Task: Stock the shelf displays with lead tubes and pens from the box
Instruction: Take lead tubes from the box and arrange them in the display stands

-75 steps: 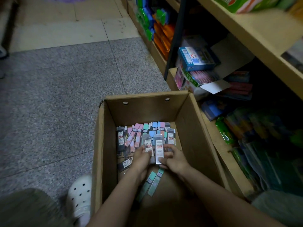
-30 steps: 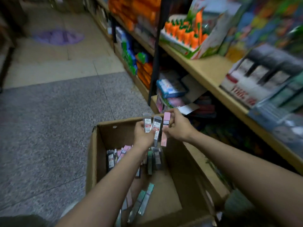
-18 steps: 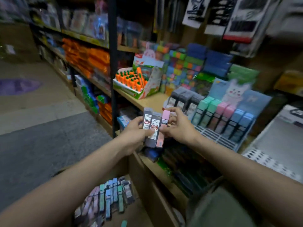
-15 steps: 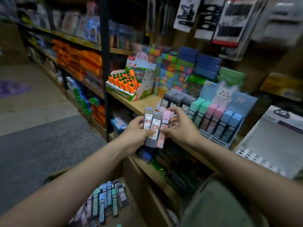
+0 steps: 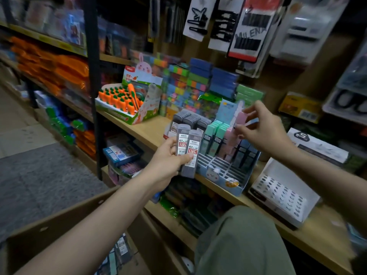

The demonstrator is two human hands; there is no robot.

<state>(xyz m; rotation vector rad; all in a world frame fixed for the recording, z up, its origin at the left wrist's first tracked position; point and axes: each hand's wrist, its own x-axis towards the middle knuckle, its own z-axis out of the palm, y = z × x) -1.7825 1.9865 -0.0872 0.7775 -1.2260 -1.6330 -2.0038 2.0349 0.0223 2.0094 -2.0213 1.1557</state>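
You hold two grey lead tubes (image 5: 187,150) upright before the display rack (image 5: 224,171); one pink tube (image 5: 240,119) hangs above it.

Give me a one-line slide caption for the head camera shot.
Left hand holds two grey lead tubes while right hand carries a pink tube over the shelf display.

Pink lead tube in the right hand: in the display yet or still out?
Out. The right hand pinches the pink lead tube above the pink row of the blue display, not seated in a slot.
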